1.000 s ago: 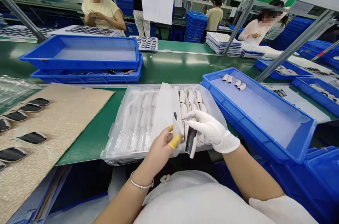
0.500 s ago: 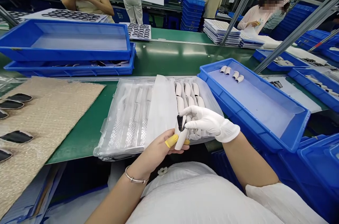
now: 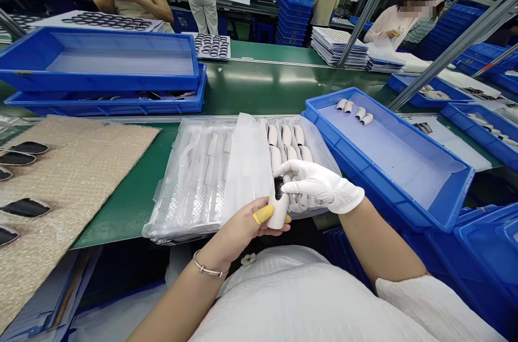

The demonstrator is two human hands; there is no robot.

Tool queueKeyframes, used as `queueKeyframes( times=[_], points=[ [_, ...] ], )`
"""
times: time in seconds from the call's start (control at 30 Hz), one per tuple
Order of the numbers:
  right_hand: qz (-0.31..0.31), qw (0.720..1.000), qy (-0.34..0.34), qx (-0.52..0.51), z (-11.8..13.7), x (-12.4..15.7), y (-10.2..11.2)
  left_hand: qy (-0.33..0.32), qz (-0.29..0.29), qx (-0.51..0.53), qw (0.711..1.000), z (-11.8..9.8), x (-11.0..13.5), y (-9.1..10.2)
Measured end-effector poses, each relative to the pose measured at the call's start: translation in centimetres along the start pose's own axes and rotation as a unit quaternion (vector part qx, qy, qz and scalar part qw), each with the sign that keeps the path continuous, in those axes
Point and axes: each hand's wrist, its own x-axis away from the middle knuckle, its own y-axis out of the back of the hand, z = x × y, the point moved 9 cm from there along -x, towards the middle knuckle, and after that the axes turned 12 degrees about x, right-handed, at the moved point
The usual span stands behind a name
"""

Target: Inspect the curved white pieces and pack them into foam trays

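Note:
My left hand (image 3: 250, 218), bare with yellow finger cots, grips the lower end of a white curved shell piece (image 3: 278, 215). The piece has a dark, cut-out opening at its upper part. My right hand (image 3: 319, 185), in a white glove, has thumb and fingers closed on the upper end, partly hiding it. Both hands are over the front edge of a clear plastic tray (image 3: 162, 212). Several similar white shell pieces (image 3: 298, 134) stand in its right-hand slots. A white sheet (image 3: 246, 169) lies across the tray's middle.
To the right, a blue bin (image 3: 388, 169) has several white pieces at its far end. Stacked blue bins (image 3: 121, 83) stand back left. Dark oval pieces (image 3: 26, 207) lie on a bubble-wrapped board (image 3: 97, 169) at left. A metal post (image 3: 368, 7) slants upward. Co-workers are beyond the green bench (image 3: 251, 83).
The shell piece has turned in my fingers, so its ribbed white outer face now shows more toward me. Both hands stay in nearly the same place.

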Motion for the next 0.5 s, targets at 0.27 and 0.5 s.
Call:
queueKeyframes(
  times=[0.27,0.5],
  points=[
    [-0.061,0.974,0.064,0.209,1.6,0.1,0.0,-0.012,-0.030,0.009,0.999,0.1,-0.4,0.3],
    [-0.074,0.944,0.092,0.307,2.7,0.8,-0.7,-0.009,-0.047,0.017,0.999,0.2,-0.7,0.5]
  ],
)
